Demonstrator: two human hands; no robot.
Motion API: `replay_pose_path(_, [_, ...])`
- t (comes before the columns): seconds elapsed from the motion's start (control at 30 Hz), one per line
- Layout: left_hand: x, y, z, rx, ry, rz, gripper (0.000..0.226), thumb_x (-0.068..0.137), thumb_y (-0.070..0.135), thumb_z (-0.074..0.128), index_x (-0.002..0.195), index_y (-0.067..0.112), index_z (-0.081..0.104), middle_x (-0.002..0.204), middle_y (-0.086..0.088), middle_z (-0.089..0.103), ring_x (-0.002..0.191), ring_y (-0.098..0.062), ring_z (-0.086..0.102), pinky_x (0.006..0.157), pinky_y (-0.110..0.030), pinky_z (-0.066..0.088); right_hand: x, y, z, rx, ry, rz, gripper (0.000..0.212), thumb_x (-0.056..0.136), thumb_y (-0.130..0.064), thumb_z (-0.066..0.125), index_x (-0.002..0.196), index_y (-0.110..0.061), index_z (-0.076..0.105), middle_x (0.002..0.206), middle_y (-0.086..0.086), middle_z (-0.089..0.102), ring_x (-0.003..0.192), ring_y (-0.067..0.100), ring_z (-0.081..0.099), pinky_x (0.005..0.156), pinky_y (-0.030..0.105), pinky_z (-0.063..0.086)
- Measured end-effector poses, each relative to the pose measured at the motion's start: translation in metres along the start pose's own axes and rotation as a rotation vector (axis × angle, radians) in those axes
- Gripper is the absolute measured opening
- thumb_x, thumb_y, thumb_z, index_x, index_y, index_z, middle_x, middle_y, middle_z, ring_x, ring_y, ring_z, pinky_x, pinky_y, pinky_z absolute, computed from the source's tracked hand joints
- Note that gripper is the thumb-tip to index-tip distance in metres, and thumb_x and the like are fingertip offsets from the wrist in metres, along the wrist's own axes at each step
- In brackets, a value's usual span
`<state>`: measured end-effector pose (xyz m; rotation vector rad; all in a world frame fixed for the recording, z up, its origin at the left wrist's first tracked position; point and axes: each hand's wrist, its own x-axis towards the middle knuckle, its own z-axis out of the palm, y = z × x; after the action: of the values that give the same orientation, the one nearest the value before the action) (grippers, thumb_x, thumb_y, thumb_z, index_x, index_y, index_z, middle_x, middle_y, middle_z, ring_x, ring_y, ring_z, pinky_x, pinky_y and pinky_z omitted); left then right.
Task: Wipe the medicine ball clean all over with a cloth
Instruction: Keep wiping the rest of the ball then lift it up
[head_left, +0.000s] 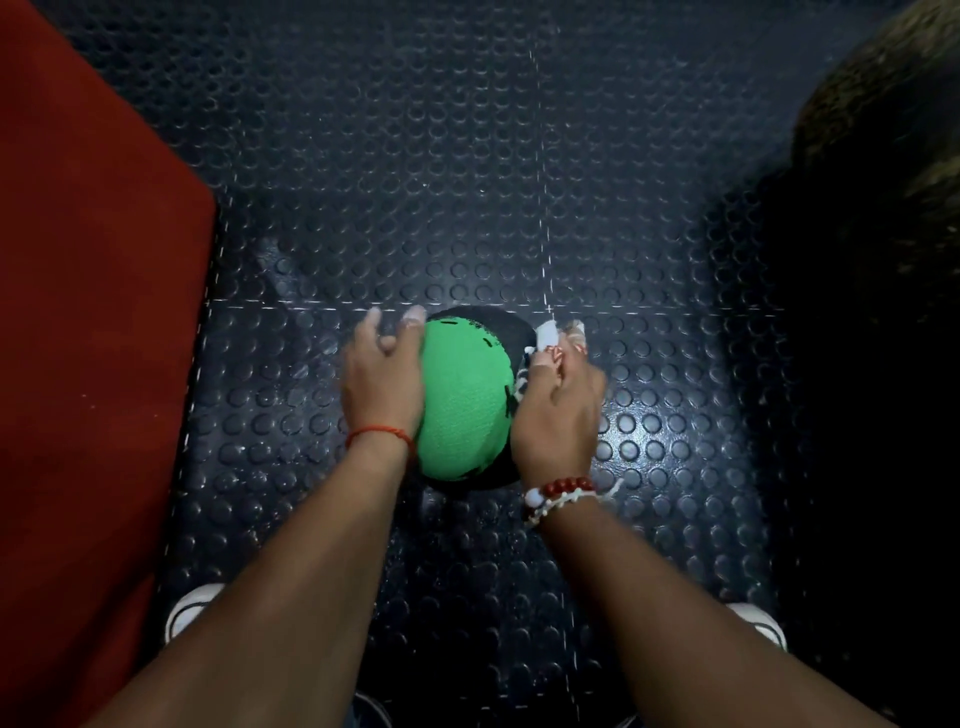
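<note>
A red mat (93, 364) fills the left edge, its border near the left hand (382, 382). One medicine ball (462, 405), green and black, sits mid-frame on the studded floor (467, 182), with open floor beyond it. The left hand rests on the ball's left side, fingers loosely spread, holding nothing. The right hand (561, 410) bunches one pale cloth (545, 332) in curled fingers against the ball's right side. A dark bulk (872, 260) closes the right edge. Two white shoes (189, 610) flank the forearms below.

Dim, wide-angle view; glare on the studded floor (644, 431), black shadow right.
</note>
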<state>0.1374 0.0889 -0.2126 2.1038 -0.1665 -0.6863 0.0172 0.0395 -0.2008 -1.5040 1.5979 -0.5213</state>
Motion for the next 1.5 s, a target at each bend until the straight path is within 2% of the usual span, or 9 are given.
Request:
replay_pose_path(0.17, [-0.006,-0.002,-0.001,0.115,0.045,0.040,0.073,0.091,0.060,0.055,0.153,0.029,0.033,0.147,-0.007,0.043,0.134,-0.026,0.045,0.108,-0.042,0.038,-0.020,-0.002,0.008,-0.180,-0.088,-0.558,0.045,0.093,-0.033,0.038,0.134,-0.022,0.052,0.141,0.002,0.044,0.135,0.027,0.038,0.105,0.052,0.036])
replay_pose_path(0.43, [-0.001,-0.005,-0.007,0.003,0.044,-0.007,0.078,0.089,0.062,0.057,0.155,0.034,0.027,0.139,0.001,0.052,0.126,-0.019,0.052,0.098,-0.038,0.041,0.011,0.000,0.002,-0.117,-0.122,-0.074,0.040,0.103,-0.036,0.031,0.137,-0.024,0.048,0.131,0.002,0.050,0.091,0.005,0.051,0.076,0.020,0.048])
replay_pose_path(0.63, [0.001,-0.001,-0.006,0.128,0.021,0.069,0.072,0.090,0.057,0.057,0.154,0.032,0.031,0.142,-0.003,0.048,0.129,-0.020,0.049,0.108,-0.042,0.040,-0.018,-0.010,0.012,-0.335,-0.079,-0.548,0.040,0.098,-0.032,0.036,0.135,-0.026,0.051,0.147,-0.001,0.042,0.141,0.025,0.030,0.114,0.052,0.024])
replay_pose_path(0.73, [0.002,-0.004,-0.007,0.090,0.002,0.066,0.075,0.089,0.059,0.058,0.154,0.034,0.028,0.141,-0.001,0.050,0.127,-0.017,0.050,0.107,-0.041,0.041,0.018,-0.028,0.016,-0.402,-0.201,-0.441,0.038,0.101,-0.035,0.034,0.135,-0.029,0.050,0.130,-0.003,0.052,0.098,0.014,0.057,0.082,0.036,0.051])
replay_pose_path(0.87, [0.001,-0.006,-0.007,0.029,0.010,0.024,0.079,0.086,0.063,0.059,0.154,0.037,0.026,0.142,0.001,0.052,0.126,-0.017,0.052,0.105,-0.042,0.042,0.042,-0.027,0.002,-0.143,-0.265,-0.014,0.037,0.102,-0.035,0.035,0.130,-0.023,0.056,0.099,-0.003,0.064,0.060,0.005,0.046,0.051,0.017,0.039])
replay_pose_path(1.07, [0.001,0.003,-0.006,0.125,-0.005,0.080,0.073,0.090,0.054,0.060,0.154,0.032,0.032,0.145,-0.002,0.048,0.129,-0.015,0.051,0.105,-0.034,0.039,-0.017,-0.016,0.010,-0.213,-0.079,-0.396,0.048,0.096,-0.039,0.029,0.133,-0.024,0.054,0.142,-0.001,0.047,0.132,0.019,0.042,0.107,0.044,0.038])
replay_pose_path(1.2, [0.003,-0.005,-0.008,0.042,-0.020,0.059,0.074,0.089,0.057,0.061,0.153,0.034,0.032,0.140,0.000,0.052,0.125,-0.014,0.052,0.101,-0.034,0.041,0.018,-0.022,0.005,-0.272,-0.200,-0.268,0.039,0.102,-0.035,0.032,0.132,-0.025,0.054,0.121,-0.002,0.055,0.091,0.007,0.057,0.076,0.027,0.050])
replay_pose_path(1.33, [0.006,-0.008,-0.007,-0.015,-0.017,0.022,0.076,0.088,0.057,0.062,0.153,0.035,0.031,0.133,0.001,0.058,0.120,-0.015,0.054,0.095,-0.031,0.038,0.028,-0.004,-0.008,0.073,-0.211,0.167,0.036,0.103,-0.032,0.032,0.112,-0.014,0.062,0.083,-0.009,0.051,0.045,-0.001,0.035,0.036,0.007,0.029])
replay_pose_path(1.5, [0.012,-0.009,-0.008,0.015,-0.027,0.038,0.073,0.088,0.057,0.060,0.152,0.033,0.034,0.132,-0.003,0.059,0.120,-0.017,0.056,0.099,-0.035,0.043,-0.029,0.003,0.011,-0.015,-0.017,-0.167,0.042,0.101,-0.035,0.032,0.136,-0.022,0.051,0.135,0.000,0.048,0.109,0.011,0.054,0.084,0.024,0.052])
